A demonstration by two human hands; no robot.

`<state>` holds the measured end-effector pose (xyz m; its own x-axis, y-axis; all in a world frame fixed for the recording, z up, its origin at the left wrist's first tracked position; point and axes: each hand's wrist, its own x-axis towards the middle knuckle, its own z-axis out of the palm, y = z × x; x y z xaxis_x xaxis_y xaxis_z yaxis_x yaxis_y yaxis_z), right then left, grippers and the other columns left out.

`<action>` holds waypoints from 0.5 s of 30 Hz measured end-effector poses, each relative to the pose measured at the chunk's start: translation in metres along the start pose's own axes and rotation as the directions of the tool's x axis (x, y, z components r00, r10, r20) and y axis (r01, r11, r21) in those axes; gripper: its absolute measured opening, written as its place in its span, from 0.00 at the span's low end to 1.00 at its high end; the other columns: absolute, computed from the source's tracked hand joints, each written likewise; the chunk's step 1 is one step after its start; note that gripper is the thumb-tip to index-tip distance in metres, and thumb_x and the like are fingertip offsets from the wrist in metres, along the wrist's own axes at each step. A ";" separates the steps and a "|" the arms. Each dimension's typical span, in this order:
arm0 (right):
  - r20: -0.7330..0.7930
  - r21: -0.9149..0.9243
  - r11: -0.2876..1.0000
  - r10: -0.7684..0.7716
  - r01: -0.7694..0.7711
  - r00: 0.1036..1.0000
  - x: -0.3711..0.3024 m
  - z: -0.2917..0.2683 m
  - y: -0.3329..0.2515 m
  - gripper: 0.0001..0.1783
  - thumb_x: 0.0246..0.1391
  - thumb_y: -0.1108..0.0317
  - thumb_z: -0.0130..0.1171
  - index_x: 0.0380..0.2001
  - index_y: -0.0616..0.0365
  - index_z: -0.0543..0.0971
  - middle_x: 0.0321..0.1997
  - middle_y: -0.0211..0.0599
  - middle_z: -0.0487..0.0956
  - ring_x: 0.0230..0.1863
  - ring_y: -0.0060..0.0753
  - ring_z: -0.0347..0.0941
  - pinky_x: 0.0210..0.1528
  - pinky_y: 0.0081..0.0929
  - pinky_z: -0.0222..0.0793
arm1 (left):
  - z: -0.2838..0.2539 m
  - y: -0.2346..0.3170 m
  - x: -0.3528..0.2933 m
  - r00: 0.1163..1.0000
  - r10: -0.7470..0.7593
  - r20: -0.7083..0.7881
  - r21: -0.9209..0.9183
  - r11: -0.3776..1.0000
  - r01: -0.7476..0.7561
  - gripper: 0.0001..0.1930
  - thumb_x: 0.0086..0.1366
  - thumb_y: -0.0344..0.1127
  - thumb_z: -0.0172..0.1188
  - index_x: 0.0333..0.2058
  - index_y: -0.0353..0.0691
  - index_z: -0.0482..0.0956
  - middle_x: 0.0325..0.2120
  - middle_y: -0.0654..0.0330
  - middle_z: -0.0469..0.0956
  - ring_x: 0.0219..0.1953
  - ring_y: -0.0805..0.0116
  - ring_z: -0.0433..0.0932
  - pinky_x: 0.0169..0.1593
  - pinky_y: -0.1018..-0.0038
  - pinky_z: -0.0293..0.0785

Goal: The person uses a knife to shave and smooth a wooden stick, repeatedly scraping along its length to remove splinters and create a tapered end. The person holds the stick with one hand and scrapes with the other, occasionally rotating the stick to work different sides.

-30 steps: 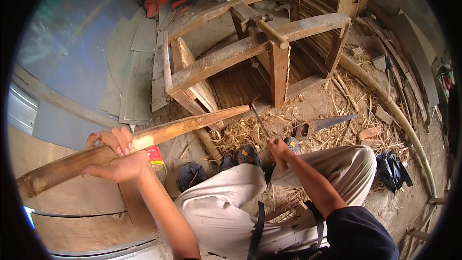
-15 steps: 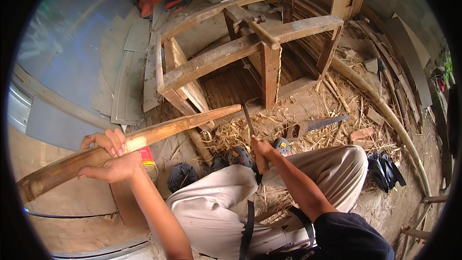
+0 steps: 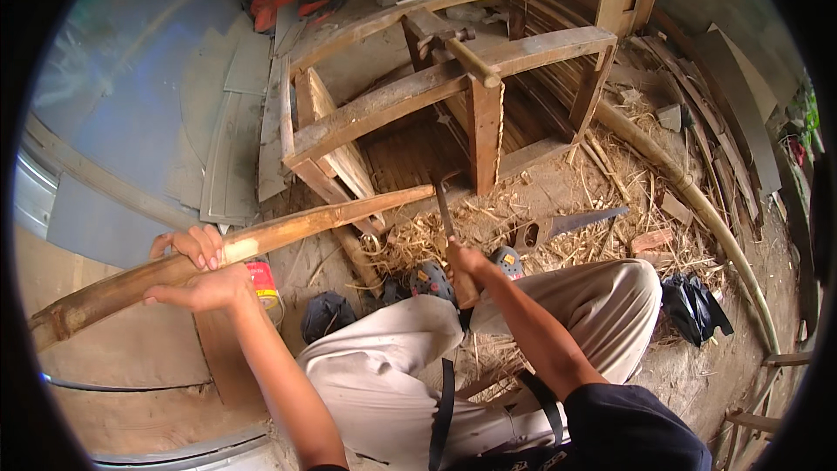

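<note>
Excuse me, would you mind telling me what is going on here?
A person's left hand holds a long brown bamboo pole. The right hand grips a thin dark metal tool with a wooden handle, its end beside the pole's tapered tip; contact is unclear. Beyond stands a brown wooden frame, and a grey-bladed handsaw lies among pale shavings.
</note>
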<state>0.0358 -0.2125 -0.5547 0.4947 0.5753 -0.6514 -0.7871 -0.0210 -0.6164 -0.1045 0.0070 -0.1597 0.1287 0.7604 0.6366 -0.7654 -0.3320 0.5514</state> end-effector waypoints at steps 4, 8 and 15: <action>0.002 -0.779 0.481 -0.639 0.402 0.769 -0.014 0.023 0.016 0.23 0.64 0.51 0.50 0.29 0.63 0.72 0.16 0.41 0.74 0.16 0.39 0.72 0.18 0.37 0.67 | 0.000 0.000 -0.001 0.999 -0.001 -0.051 0.049 0.999 0.004 0.42 0.61 0.77 0.31 0.37 0.37 0.67 0.09 0.68 0.53 0.11 0.77 0.48 0.17 0.80 0.44; -0.320 -0.824 0.553 -0.628 0.118 0.709 0.001 -0.002 0.041 0.28 0.60 0.48 0.51 0.18 0.64 0.75 0.19 0.56 0.76 0.23 0.59 0.76 0.24 0.51 0.69 | -0.001 -0.001 -0.001 0.999 0.034 -0.012 0.125 0.992 -0.032 0.42 0.61 0.78 0.31 0.36 0.36 0.67 0.09 0.68 0.53 0.11 0.77 0.47 0.17 0.80 0.44; -0.010 0.150 0.987 0.061 -0.059 0.998 0.004 0.013 0.002 0.30 0.62 0.39 0.44 0.35 0.61 0.71 0.20 0.42 0.74 0.21 0.37 0.73 0.21 0.38 0.72 | -0.003 -0.005 -0.004 1.000 -0.013 0.009 0.004 1.000 0.013 0.43 0.60 0.78 0.30 0.36 0.37 0.68 0.09 0.68 0.53 0.11 0.77 0.47 0.17 0.79 0.45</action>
<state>0.0309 -0.1994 -0.5526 0.4492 0.5646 -0.6924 -0.8613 0.0677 -0.5036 -0.1033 0.0077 -0.1665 0.1444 0.7594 0.6344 -0.7612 -0.3244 0.5615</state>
